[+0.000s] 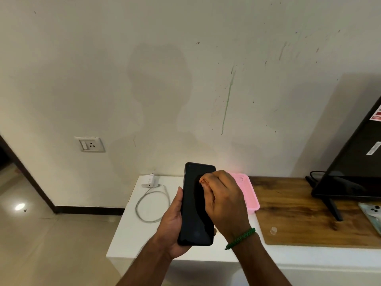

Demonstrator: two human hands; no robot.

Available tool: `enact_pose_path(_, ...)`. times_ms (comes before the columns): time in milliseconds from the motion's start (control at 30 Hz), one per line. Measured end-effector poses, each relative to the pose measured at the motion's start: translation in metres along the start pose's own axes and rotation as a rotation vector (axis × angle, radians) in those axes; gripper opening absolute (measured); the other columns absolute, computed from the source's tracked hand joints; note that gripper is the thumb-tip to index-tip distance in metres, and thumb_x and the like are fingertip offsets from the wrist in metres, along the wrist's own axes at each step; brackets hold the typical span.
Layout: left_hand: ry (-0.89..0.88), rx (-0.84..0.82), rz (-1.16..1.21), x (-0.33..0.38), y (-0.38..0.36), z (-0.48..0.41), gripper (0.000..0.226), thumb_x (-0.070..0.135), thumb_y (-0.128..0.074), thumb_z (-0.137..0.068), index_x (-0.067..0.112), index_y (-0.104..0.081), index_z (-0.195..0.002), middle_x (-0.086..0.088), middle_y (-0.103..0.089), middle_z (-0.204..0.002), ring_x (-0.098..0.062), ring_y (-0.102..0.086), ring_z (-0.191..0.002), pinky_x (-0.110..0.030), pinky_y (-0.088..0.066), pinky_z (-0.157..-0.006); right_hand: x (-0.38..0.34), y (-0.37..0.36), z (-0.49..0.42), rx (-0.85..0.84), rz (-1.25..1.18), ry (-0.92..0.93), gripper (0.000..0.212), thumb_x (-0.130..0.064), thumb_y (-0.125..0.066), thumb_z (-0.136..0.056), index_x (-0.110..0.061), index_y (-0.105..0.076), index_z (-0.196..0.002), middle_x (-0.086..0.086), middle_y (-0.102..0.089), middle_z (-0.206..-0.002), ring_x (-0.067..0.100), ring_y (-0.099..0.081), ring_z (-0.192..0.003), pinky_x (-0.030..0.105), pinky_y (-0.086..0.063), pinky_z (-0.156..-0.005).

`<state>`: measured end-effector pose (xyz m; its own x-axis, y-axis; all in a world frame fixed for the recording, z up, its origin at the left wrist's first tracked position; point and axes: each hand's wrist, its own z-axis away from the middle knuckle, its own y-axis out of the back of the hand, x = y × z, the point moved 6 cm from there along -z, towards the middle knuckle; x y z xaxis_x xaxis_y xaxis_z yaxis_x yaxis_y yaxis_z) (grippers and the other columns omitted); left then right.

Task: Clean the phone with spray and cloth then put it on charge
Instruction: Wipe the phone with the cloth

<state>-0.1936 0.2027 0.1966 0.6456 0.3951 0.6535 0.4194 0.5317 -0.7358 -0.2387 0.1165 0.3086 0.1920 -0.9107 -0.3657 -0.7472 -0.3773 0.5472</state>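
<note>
The fingers (pixel 206 180) of the right hand (pixel 224 201) are curled on the dark screen of the phone (pixel 195 213), and it cannot be told if a cloth is held in them. The phone is gripped by its edges in the left hand (pixel 173 223), above the white table (pixel 127 234). If rubbed too hard, it could be pushed out of that grip and dropped.

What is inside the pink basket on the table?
Of the basket, only the perforated far wall and right rim show. The right hand and phone cover the rest, so its contents cannot be told.
</note>
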Motion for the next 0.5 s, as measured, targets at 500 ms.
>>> enact_pose_path(500,0.05,0.005,-0.028,-0.003,0.0,0.0,0.062,0.064,-0.049,-0.073,0.016,-0.073,-0.103,-0.018,-0.071,-0.098,-0.033,-0.069,-0.084,-0.047,-0.055,-0.078,0.016,0.012,-0.018,0.133,0.019,-0.106,0.009,-0.005,-0.059,-0.085,-0.002,-0.068,-0.087,0.011,-0.064,-0.082,0.023,-0.06,-0.073,0.034,-0.055,-0.064)
